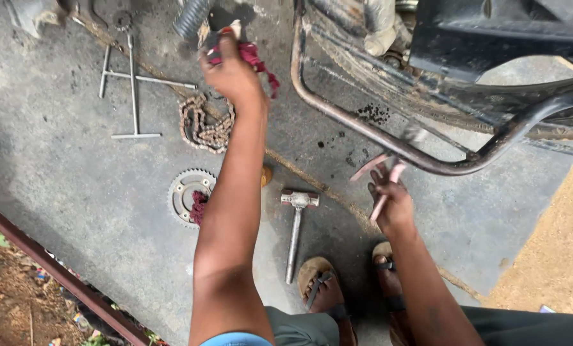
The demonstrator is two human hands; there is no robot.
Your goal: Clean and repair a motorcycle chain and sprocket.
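My left hand (234, 74) reaches far forward and grips a dark red rag (255, 59) near a ribbed grey hose (191, 16). My right hand (392, 200) is lower right, just under the curved rusty frame tube (363, 131) of a motorcycle, holding a thin pinkish rod-like tool (384, 192) that is blurred. A coiled drive chain (204, 127) lies on the concrete below my left hand. A toothed sprocket (185, 192) with a bit of red rag on it lies beside my left forearm.
A metal hammer (295, 230) lies on the floor between my arms. A cross-shaped wrench (133, 80) rests at the upper left. The motorcycle's dark body (491, 38) fills the upper right. My sandalled feet (325, 288) are at the bottom. A rusty rail (56, 272) borders dirt at lower left.
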